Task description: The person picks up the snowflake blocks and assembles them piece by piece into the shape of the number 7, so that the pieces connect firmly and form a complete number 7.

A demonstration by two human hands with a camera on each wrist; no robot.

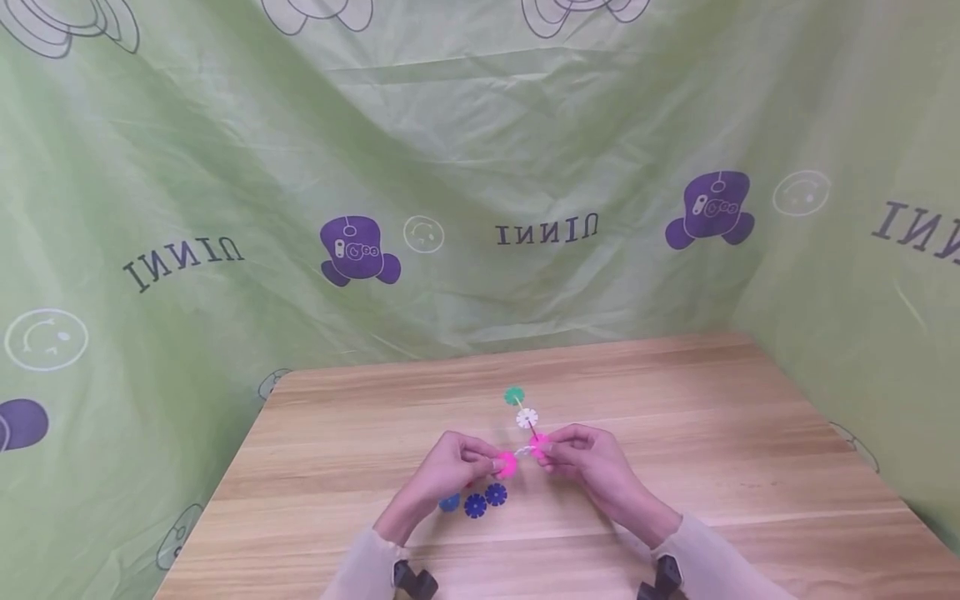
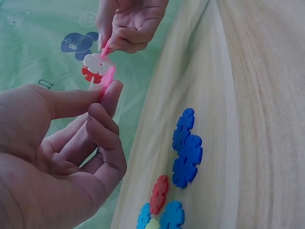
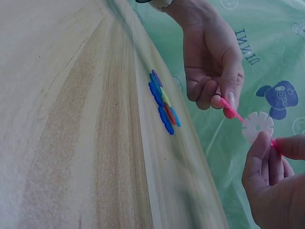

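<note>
My left hand (image 1: 456, 463) pinches a pink notched flower disc (image 1: 507, 465) between thumb and fingertips. In my right hand (image 1: 592, 460) another pink disc (image 1: 537, 445) is pinched the same way. A white notched disc (image 3: 258, 126) sits between the two pink ones, touching both, and links them. From the right-hand pink disc a chain runs away from me in the head view: a red disc seen edge-on, a white disc (image 1: 527, 417), a yellow one seen edge-on, and a green disc (image 1: 513, 396) at its end. Fingers hide part of both pink discs.
Loose flower discs lie on the wooden table (image 1: 337, 433) near the left hand: dark blue discs (image 1: 476, 505), a lighter blue disc (image 1: 449, 503), a red disc (image 2: 159, 194), and a pale yellow one (image 2: 152, 224). A green printed cloth (image 1: 465, 150) hangs behind and beside the table.
</note>
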